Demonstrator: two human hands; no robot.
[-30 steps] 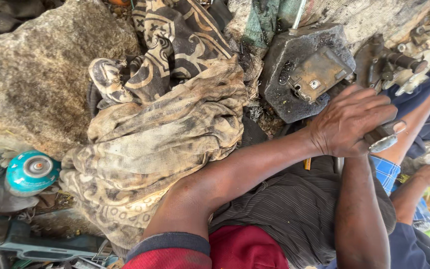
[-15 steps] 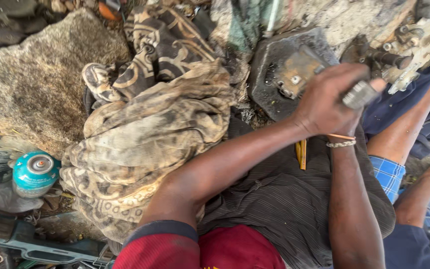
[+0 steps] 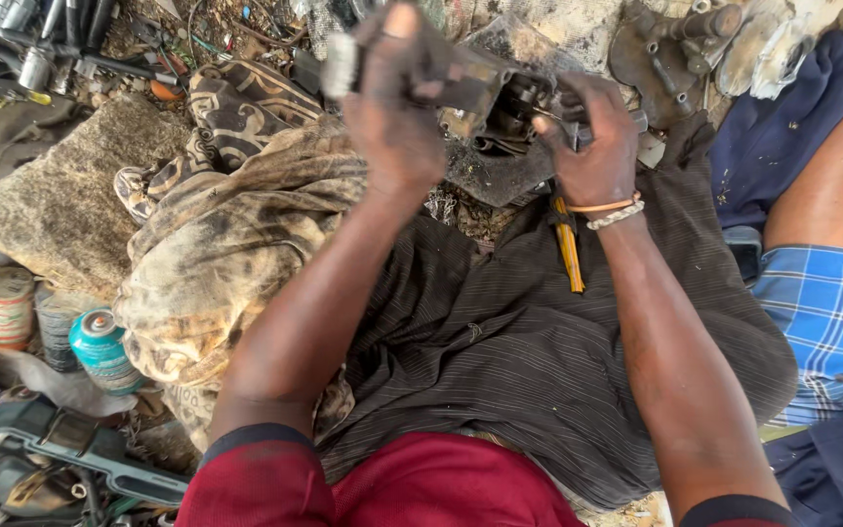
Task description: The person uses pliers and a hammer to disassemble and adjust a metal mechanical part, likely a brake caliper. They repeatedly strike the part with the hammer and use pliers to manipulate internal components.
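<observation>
**Both hands on a greasy metal assembly, raised over the lap**

Both forearms extend away from the body, side by side, toward the far centre of the scene. The left hand (image 3: 397, 117) is closed around the left end of a dark, grease-caked metal mechanical assembly (image 3: 485, 98), knuckles up, thumb lifted at the far edge. The right hand (image 3: 592, 146) is closed on the right end of the same assembly; the fingers wrap the part, and the wrist carries an orange band and a pale beaded bracelet (image 3: 609, 210). The assembly sits between the two hands, above the knees, at the far middle of the view. Its surface is blackened, irregular and blocky, with a pale cylindrical end showing left of the left hand.

Under the forearms lie dark pinstriped trousers (image 3: 500, 342). A yellow-handled tool (image 3: 568, 249) lies on them, just near the right wrist. A soiled patterned cloth (image 3: 217, 254) is heaped to the left, beside a rough stone (image 3: 60, 205) and teal-topped cans (image 3: 100, 346). A cast metal housing (image 3: 661, 54) rests at far right.
</observation>
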